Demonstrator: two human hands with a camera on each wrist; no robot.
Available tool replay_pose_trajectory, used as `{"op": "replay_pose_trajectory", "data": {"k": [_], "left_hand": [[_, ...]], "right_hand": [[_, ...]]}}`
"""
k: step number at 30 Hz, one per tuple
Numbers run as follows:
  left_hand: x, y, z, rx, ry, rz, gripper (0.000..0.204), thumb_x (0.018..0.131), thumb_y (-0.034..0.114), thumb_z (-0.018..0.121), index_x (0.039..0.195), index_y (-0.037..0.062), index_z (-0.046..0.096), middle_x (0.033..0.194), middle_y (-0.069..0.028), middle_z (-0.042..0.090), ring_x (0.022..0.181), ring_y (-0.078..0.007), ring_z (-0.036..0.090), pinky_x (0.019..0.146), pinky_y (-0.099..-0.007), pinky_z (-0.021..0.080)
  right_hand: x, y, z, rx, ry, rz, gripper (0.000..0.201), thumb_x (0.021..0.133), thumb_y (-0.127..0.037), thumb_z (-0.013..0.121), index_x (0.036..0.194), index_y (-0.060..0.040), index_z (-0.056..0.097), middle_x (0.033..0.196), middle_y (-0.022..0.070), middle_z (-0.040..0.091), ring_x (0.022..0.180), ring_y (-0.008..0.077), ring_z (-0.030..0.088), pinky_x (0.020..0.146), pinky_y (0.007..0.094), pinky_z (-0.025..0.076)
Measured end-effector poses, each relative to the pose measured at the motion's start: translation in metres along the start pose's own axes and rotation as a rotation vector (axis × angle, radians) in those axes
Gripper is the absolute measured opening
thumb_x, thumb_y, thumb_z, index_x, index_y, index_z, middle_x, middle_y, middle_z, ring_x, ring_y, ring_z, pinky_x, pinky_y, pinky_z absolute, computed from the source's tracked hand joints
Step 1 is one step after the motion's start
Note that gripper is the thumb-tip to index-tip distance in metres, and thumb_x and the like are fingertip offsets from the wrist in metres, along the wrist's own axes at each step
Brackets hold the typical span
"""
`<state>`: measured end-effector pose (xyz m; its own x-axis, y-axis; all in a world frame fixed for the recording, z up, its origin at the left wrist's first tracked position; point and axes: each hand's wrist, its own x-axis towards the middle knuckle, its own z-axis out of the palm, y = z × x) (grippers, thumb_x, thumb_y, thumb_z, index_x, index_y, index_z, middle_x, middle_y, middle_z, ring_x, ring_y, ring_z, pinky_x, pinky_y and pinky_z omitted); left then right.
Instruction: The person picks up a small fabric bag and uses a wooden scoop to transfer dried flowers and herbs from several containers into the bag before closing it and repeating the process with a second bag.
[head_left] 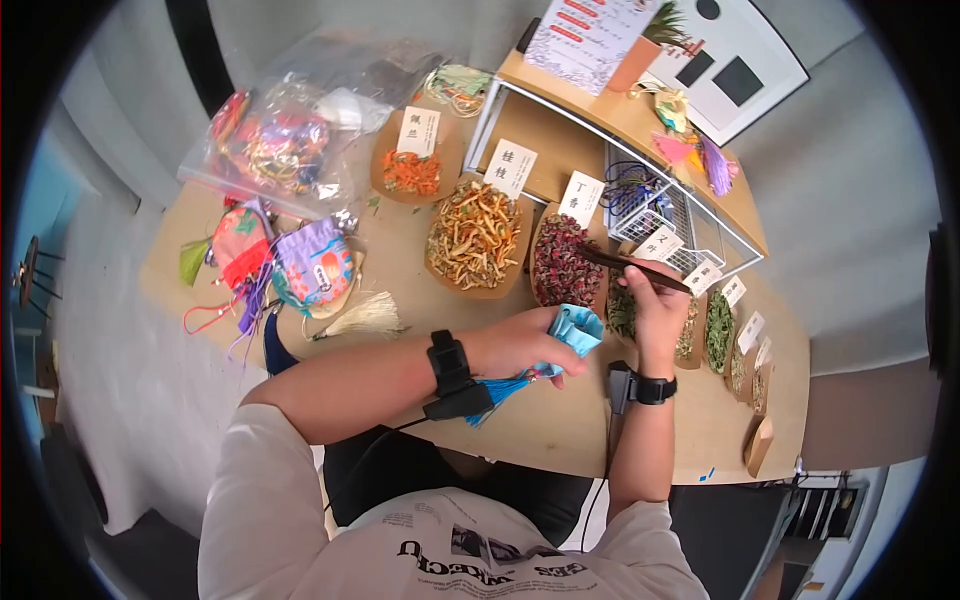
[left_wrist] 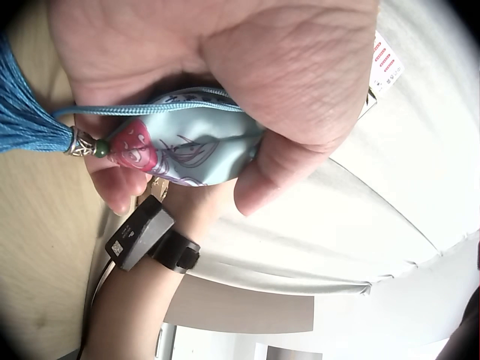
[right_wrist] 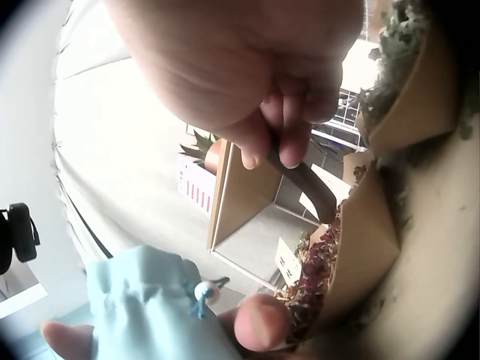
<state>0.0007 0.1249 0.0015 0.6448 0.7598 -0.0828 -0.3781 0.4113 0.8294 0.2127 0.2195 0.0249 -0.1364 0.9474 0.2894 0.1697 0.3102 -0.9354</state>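
Observation:
My left hand holds a light blue drawstring pouch over the front of the table, fingers and thumb around its sides. A blue tassel hangs from it by a cord with a green bead. In the left wrist view the pouch shows a pink and purple print. My right hand grips a dark wooden scoop, its tip at the dark red dried flower buds in a brown paper tray. The pouch is below and left of the scoop in the right wrist view.
Labelled trays of orange-brown slices, orange petals and green leaves line the table. Finished-looking pouches and a cream tassel lie left, near a plastic bag. A wooden shelf stands behind.

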Motion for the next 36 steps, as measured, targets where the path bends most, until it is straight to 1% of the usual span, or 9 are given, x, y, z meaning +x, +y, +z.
{"op": "replay_pose_trajectory", "data": {"k": [3,7,10,12,17,20,23,28,36], "left_hand": [[0.003,-0.005,-0.003,-0.008,-0.005,0.037,0.024,0.086,0.017,0.074,0.103,0.0094,0.059,0.096,-0.0019,0.065,0.08,-0.0116,0.065,0.063,-0.0247,0.046],[0.004,-0.007,-0.004,-0.021,-0.033,0.083,0.025,0.085,0.017,0.073,0.103,0.0081,0.058,0.092,-0.0029,0.063,0.078,-0.0124,0.063,0.071,-0.028,0.053],[0.003,-0.007,-0.005,-0.026,-0.027,0.069,0.025,0.085,0.017,0.074,0.103,0.0081,0.058,0.093,-0.0029,0.063,0.078,-0.0122,0.063,0.069,-0.0282,0.053],[0.003,-0.005,-0.005,0.029,-0.032,0.032,0.037,0.083,0.016,0.075,0.114,0.0075,0.056,0.088,-0.0014,0.061,0.076,-0.012,0.061,0.068,-0.029,0.053],[0.002,-0.004,-0.002,0.072,-0.042,0.065,0.028,0.083,0.015,0.076,0.103,0.0088,0.057,0.091,-0.0014,0.062,0.075,-0.0106,0.063,0.06,-0.0245,0.046],[0.002,-0.004,-0.002,0.1,-0.029,0.035,0.029,0.083,0.015,0.077,0.103,0.0091,0.057,0.091,-0.0011,0.062,0.075,-0.0099,0.063,0.059,-0.0236,0.044],[0.003,-0.004,-0.002,0.1,-0.021,0.023,0.03,0.083,0.015,0.077,0.104,0.0094,0.057,0.092,-0.0011,0.063,0.076,-0.0094,0.063,0.058,-0.0232,0.042],[0.001,0.0,-0.001,0.094,-0.018,0.004,0.028,0.084,0.016,0.077,0.104,0.0098,0.058,0.093,-0.0008,0.065,0.077,-0.0083,0.064,0.059,-0.0227,0.042],[0.002,-0.001,-0.001,0.063,-0.017,0.007,0.025,0.087,0.016,0.074,0.106,0.0101,0.059,0.096,-0.001,0.067,0.082,-0.01,0.067,0.062,-0.0238,0.044]], "right_hand": [[0.0,0.005,-0.02,0.197,0.015,0.011,0.016,0.091,-0.003,0.068,0.105,0.0033,0.07,0.09,0.009,0.07,0.074,0.0139,0.064,0.067,0.0249,0.048],[-0.002,-0.005,-0.045,0.594,-0.222,-0.075,0.019,0.092,-0.006,0.068,0.107,0.0051,0.066,0.095,0.0196,0.07,0.072,0.019,0.061,0.07,0.031,0.049],[-0.008,-0.015,-0.048,0.564,-0.32,-0.09,0.021,0.09,-0.007,0.07,0.107,0.0059,0.065,0.098,0.0224,0.071,0.073,0.0197,0.062,0.071,0.0318,0.051],[-0.013,-0.02,-0.044,0.435,-0.444,-0.057,0.021,0.089,-0.006,0.07,0.106,0.0061,0.065,0.099,0.0236,0.07,0.075,0.0204,0.065,0.072,0.0316,0.053],[-0.011,-0.016,-0.027,0.45,-0.26,0.005,0.018,0.089,0.0,0.066,0.107,0.0053,0.066,0.099,0.0194,0.071,0.077,0.0185,0.067,0.071,0.0281,0.053],[-0.008,-0.007,-0.022,0.249,-0.154,0.01,0.017,0.09,0.001,0.066,0.107,0.0039,0.068,0.094,0.0109,0.071,0.075,0.0141,0.066,0.069,0.025,0.051],[-0.008,-0.009,-0.007,0.123,-0.089,0.026,0.018,0.09,0.0,0.069,0.107,0.0036,0.068,0.093,0.0095,0.071,0.077,0.0133,0.067,0.069,0.024,0.051],[-0.01,-0.004,0.013,0.058,-0.15,0.041,0.019,0.091,0.0,0.07,0.109,0.0028,0.068,0.094,0.0076,0.071,0.084,0.0129,0.068,0.077,0.0246,0.054],[-0.01,0.004,0.009,0.066,-0.1,0.06,0.015,0.091,0.0,0.069,0.106,0.0043,0.068,0.093,0.0081,0.071,0.083,0.0134,0.069,0.075,0.0244,0.054]]}}
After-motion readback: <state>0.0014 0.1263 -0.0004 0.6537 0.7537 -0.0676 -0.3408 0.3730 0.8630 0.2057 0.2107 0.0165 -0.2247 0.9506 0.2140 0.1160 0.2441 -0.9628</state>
